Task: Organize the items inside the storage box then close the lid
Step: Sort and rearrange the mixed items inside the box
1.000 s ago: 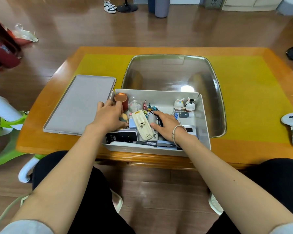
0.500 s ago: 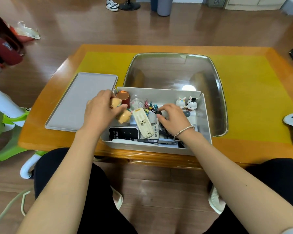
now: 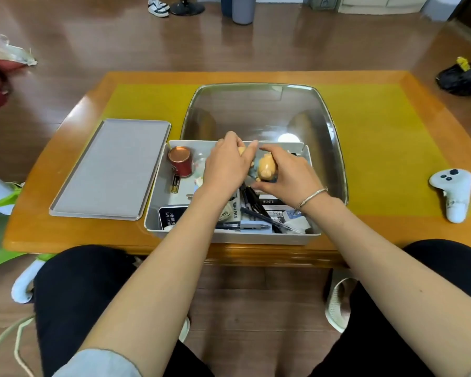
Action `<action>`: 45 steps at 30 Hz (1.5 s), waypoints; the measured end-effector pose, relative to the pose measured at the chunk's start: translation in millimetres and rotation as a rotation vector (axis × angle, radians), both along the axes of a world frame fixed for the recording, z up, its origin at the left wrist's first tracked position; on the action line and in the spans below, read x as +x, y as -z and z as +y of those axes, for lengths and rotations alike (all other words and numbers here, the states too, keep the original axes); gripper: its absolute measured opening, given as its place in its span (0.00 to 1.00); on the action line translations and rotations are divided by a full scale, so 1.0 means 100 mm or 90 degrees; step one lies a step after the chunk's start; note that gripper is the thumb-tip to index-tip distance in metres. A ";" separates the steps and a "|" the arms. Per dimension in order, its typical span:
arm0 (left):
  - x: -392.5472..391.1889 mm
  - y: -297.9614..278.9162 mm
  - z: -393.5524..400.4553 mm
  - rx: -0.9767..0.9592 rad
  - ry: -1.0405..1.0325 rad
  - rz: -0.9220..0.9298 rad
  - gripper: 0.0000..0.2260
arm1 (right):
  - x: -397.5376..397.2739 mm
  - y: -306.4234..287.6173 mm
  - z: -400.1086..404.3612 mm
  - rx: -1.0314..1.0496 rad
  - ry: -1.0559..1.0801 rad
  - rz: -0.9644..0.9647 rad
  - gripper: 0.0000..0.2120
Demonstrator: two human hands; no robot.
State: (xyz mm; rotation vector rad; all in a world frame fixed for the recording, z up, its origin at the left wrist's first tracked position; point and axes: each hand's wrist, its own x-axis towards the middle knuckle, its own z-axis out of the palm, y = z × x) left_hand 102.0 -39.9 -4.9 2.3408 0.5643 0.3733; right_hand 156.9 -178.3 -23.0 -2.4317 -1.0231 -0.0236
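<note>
Both hands are over the far end of the open pale grey plastic storage box (image 3: 158,191), which sits at the near edge of the orange wooden table (image 3: 65,235). The right hand (image 3: 288,172) has its fingers curled round a tan pig-like figurine (image 3: 267,165), and the left hand (image 3: 226,167) pinches another small tan toy (image 3: 241,151) that's mostly hidden. The flat grey lid (image 3: 112,167) lies just left of the box, a copper-topped red tin (image 3: 180,161) stands in the far left corner, and dark pens (image 3: 256,200) lie near the front.

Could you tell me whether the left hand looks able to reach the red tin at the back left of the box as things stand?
Probably yes: the red tin stands uncovered just left of the left hand, nothing between them, though that hand already holds a small tan figure.
</note>
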 end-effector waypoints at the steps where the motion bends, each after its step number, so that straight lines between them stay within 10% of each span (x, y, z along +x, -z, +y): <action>1: 0.03 0.00 -0.04 0.004 0.014 0.002 0.13 | 0.01 0.00 -0.05 0.005 -0.003 -0.014 0.32; 7: 0.12 0.05 -0.13 -0.130 0.023 -0.044 0.18 | 0.16 0.15 -0.34 0.136 0.052 0.004 0.26; 13: 0.07 0.46 -0.18 0.182 0.224 0.169 0.15 | 0.31 0.28 -0.48 0.400 0.208 0.125 0.23; 23: 0.15 0.74 -0.26 0.384 0.308 0.279 0.16 | 0.23 0.44 -0.42 0.373 0.195 0.077 0.25; 38: 0.12 0.71 -0.32 0.318 0.285 0.305 0.24 | 0.22 0.44 -0.41 0.274 0.165 0.036 0.24; 45: -0.18 0.49 -0.17 0.287 0.157 0.144 0.27 | 0.21 0.44 -0.40 0.277 0.166 0.033 0.24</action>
